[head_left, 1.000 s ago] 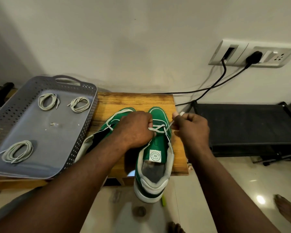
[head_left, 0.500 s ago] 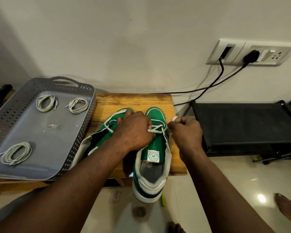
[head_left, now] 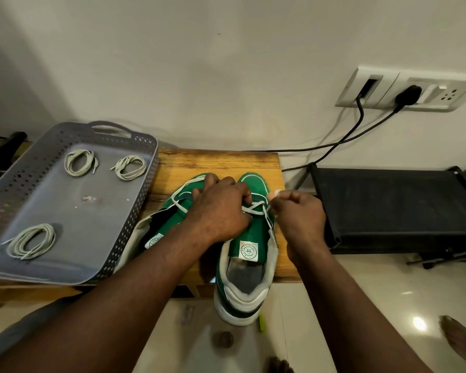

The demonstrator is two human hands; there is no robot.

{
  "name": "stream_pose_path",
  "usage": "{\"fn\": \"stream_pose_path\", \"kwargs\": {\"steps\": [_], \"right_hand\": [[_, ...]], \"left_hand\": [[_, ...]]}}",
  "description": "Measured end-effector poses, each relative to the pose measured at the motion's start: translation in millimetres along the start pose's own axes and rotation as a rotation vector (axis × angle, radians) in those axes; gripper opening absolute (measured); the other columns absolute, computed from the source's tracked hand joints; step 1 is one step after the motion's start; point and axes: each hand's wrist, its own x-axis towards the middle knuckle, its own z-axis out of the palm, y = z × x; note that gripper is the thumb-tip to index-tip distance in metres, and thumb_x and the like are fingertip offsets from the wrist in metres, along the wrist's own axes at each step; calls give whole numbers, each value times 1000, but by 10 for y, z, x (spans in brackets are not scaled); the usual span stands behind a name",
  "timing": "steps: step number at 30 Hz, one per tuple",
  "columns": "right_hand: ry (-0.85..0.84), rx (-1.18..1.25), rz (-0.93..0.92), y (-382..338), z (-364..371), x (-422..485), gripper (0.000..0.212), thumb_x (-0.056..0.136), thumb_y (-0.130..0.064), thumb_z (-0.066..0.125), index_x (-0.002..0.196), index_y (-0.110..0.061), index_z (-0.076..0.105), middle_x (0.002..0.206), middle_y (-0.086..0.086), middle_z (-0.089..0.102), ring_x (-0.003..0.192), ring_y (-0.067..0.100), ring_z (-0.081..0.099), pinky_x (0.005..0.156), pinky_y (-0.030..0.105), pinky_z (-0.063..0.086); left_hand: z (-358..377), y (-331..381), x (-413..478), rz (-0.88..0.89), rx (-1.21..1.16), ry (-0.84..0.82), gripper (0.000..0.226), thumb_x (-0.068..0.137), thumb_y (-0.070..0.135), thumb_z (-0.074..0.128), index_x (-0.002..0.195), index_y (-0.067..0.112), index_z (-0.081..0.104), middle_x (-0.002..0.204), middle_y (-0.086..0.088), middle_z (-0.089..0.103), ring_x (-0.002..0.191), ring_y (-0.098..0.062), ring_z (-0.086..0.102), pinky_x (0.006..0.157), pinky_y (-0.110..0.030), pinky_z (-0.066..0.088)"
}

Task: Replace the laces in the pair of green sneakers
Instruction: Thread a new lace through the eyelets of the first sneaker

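Two green sneakers stand side by side on a small wooden table (head_left: 221, 162). The right sneaker (head_left: 249, 267) overhangs the table's front edge, with its white lace (head_left: 257, 207) crossing the lower eyelets. My left hand (head_left: 221, 208) lies over the gap between the shoes, fingers curled on the lace at the right sneaker's left eyelets. My right hand (head_left: 297, 214) pinches the lace's other end at the shoe's right side. The left sneaker (head_left: 162, 224) is partly hidden under my left forearm, and a white lace loops over its toe.
A grey perforated tray (head_left: 19, 184) at the left holds three coiled whitish laces (head_left: 31, 240). A black rack (head_left: 393, 205) stands right of the table. Two black cables run from wall sockets (head_left: 404, 88) toward it. Glossy tiled floor lies below, with a bare foot (head_left: 460, 343) at lower right.
My right hand has come down and in toward the right sneaker, so the lace end runs shorter. My left hand has stayed on the eyelets.
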Motion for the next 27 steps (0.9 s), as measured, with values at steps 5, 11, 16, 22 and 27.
{"fn": "stream_pose_path", "kwargs": {"steps": [5, 11, 16, 22, 27], "right_hand": [[117, 310, 52, -82, -166, 92, 8, 96, -10, 71, 89, -8, 74, 89, 19, 71, 83, 23, 64, 78, 42, 58], [-73, 304, 259, -59, -32, -40, 14, 98, -6, 66, 106, 3, 72, 87, 8, 74, 68, 8, 67, 49, 17, 50], [15, 474, 265, -155, -78, 46, 9, 95, -6, 68, 99, -6, 76, 84, 2, 78, 67, 6, 71, 53, 17, 51], [-49, 549, 338, -204, -151, 53, 11, 100, -16, 63, 97, -16, 73, 100, 3, 81, 84, 12, 70, 71, 25, 49], [-119, 718, 185, -293, -228, 101, 14, 103, -20, 59, 104, -13, 71, 106, 6, 79, 85, 15, 72, 72, 25, 49]], "left_hand": [[4, 1, 9, -3, -3, -13, 39, 87, 35, 75, 122, 41, 60, 134, 10, 53, 133, -23, 34, 99, -47, 35], [-2, 22, 4, -32, -25, -10, 49, 86, 34, 76, 131, 39, 56, 132, 8, 54, 126, -21, 51, 104, -51, 37], [-22, 36, 2, -41, -17, -18, 52, 88, 36, 76, 137, 35, 56, 134, 7, 53, 125, -19, 53, 108, -52, 37], [-38, 70, -16, -39, -19, -14, 50, 90, 39, 73, 137, 33, 57, 134, 6, 55, 125, -20, 54, 108, -54, 38], [-12, 71, -4, -13, -103, 63, 40, 89, 39, 75, 127, 36, 64, 130, 8, 59, 125, -21, 51, 105, -51, 43]]}}
